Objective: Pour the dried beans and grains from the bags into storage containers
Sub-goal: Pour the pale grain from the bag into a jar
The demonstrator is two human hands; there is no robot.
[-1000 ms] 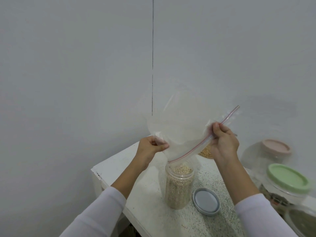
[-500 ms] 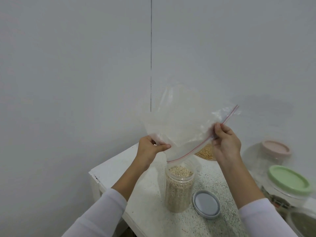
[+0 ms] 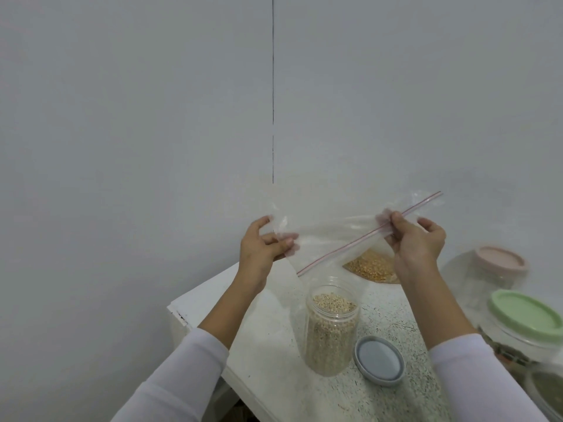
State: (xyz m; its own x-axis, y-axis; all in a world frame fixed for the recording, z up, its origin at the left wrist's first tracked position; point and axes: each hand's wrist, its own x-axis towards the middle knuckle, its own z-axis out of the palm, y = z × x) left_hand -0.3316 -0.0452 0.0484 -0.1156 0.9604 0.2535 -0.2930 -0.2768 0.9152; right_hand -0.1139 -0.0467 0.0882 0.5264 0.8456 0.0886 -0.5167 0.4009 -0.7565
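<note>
While no brand, label or legible writing shows on anything in view, the things themselves are plain enough: an empty clear plastic zip bag with a red seal strip [image 3: 332, 236] is held stretched in the air above the table, the left hand [image 3: 262, 248] pinching its bottom corner between thumb and curled fingers, and the right hand [image 3: 416, 239] pinching the seal strip between thumb and forefinger, its other fingers loosely spread. Under the bag stands an upright clear plastic jar [image 3: 330, 328], uncapped and filled almost to the neck with pale beige grain. Just to the right of the jar, a round grey lid [image 3: 379, 363] lies with its hollow side up on the white speckled table [image 3: 268, 360]. Behind the right forearm lies a second clear bag of yellow grain [image 3: 370, 268], partly hidden by the held bag and the wrist. At the right edge stand a clear jar with a pink lid [image 3: 499, 260] and a clear jar with a green lid [image 3: 528, 318]; their contents are hard to make out. A further container at the lower right corner [image 3: 548, 388] is cut off by the frame. Both white sleeves [image 3: 182, 376] run out of view at the bottom.
</note>
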